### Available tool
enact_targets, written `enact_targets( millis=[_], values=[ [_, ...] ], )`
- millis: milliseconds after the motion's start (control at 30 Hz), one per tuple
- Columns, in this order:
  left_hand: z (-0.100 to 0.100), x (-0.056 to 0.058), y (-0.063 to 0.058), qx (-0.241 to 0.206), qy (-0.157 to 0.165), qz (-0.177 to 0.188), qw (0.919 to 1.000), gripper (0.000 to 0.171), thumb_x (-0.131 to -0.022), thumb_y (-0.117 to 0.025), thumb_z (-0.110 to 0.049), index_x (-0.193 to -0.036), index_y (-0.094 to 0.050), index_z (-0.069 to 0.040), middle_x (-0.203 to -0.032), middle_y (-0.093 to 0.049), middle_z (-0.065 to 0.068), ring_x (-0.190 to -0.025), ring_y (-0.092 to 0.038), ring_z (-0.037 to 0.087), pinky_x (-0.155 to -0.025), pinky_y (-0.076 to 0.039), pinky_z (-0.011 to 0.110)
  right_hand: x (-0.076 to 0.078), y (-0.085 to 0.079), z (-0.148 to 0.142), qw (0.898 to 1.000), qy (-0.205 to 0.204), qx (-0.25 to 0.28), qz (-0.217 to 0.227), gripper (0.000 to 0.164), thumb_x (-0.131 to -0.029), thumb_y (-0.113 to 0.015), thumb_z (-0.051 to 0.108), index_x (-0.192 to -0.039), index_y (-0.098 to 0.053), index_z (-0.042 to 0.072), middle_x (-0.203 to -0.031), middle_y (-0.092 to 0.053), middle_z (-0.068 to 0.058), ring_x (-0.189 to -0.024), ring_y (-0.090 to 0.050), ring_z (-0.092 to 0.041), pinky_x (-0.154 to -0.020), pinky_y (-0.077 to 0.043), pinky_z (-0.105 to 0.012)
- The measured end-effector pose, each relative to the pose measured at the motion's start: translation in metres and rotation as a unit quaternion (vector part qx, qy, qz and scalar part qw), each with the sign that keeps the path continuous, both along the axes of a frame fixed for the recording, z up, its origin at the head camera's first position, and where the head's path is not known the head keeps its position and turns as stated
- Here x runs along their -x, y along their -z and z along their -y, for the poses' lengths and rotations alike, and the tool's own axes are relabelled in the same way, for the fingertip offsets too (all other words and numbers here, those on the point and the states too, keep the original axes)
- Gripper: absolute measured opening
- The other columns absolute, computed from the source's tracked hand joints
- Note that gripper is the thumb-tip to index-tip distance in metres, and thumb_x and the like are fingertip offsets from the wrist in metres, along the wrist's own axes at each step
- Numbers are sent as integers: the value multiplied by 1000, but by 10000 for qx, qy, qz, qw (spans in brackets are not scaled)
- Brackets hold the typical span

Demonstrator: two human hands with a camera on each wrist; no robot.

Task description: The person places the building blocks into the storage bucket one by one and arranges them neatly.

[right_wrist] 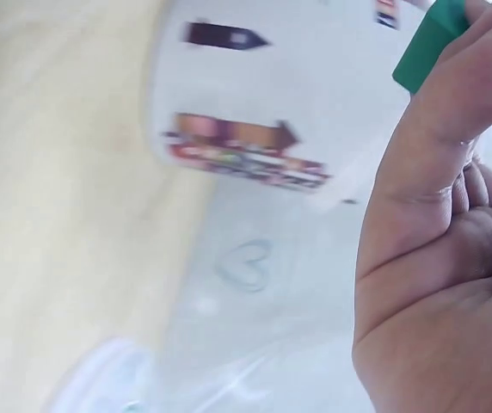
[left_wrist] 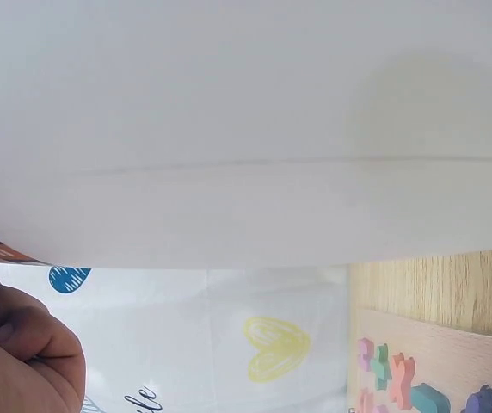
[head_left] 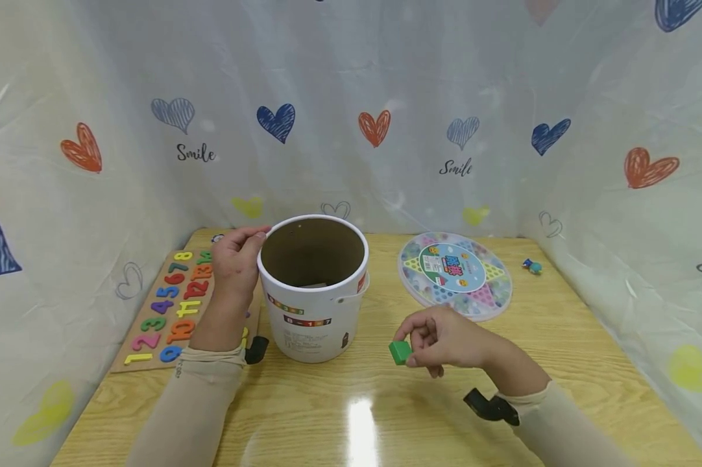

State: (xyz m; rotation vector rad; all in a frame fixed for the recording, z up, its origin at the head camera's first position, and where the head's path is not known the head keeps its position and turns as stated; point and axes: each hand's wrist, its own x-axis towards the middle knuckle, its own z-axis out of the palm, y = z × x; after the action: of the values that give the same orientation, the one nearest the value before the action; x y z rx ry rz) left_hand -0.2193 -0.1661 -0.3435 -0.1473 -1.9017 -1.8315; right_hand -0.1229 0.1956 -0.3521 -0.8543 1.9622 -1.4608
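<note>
A white bucket (head_left: 311, 327) with printed labels stands on the wooden table, its mouth facing up. My left hand (head_left: 234, 263) grips its rim on the left side, thumb near the edge. The left wrist view is mostly filled by the bucket's white wall (left_wrist: 229, 103), with curled fingers (left_wrist: 44, 344) at the lower left. To the right of the bucket, my right hand (head_left: 450, 337) pinches a green block (head_left: 400, 352) between thumb and finger, above the table. The same green block (right_wrist: 431, 43) shows at the top of the right wrist view. Something pale lies deep inside the bucket, mostly hidden.
A wooden number board (head_left: 146, 347) with colourful numerals lies left of the bucket, partly under my left forearm. A round, colourful game board (head_left: 479, 305) lies at the back right. Farther right sits a small blue-green figure (head_left: 533, 266). A heart-printed curtain (head_left: 409, 181) surrounds the table (head_left: 584, 363).
</note>
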Motion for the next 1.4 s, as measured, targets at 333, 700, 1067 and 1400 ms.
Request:
enact_targets(
  millis=[333,700,1067,1400],
  values=[
    [-3,1,-2,-148,22,2,9999,23,-93,-60,-21,-103,-72,-4,-105,-66,9,-97,-61,25,-76,-54,30,35,-57,37,9992,57,-42,-393,25,-82,-70,3,-105,-63,-2,-65,-57,-16,-45,-53,-23,-46,-52,-41],
    [-2,-2,-3,-41,-137,116,9998,24,-93,-60,-25,-103,-72,-7,-105,-66,6,-97,-60,22,-79,-54,34,74,-101,83,9981,146,-135,-591,29,-82,-70,8,-109,-62,0,-67,-57,-15,-48,-52,-23,-48,-50,-37],
    [-18,0,-3,-61,-90,267,9996,23,-93,-60,-27,-102,-72,-9,-104,-66,4,-97,-59,17,-78,-53,28,88,-98,90,9944,897,-9,-553,30,-80,-72,10,-109,-64,3,-63,-55,-11,-49,-52,-22,-45,-49,-34],
    [-17,2,-3,-72,-60,286,9995,22,-93,-60,-27,-101,-72,-10,-102,-66,2,-96,-59,17,-80,-53,34,87,-99,90,9936,1075,37,-350,41,-81,-73,16,-119,-59,10,-65,-55,-10,-52,-52,-24,-49,-51,-37]
  ],
)
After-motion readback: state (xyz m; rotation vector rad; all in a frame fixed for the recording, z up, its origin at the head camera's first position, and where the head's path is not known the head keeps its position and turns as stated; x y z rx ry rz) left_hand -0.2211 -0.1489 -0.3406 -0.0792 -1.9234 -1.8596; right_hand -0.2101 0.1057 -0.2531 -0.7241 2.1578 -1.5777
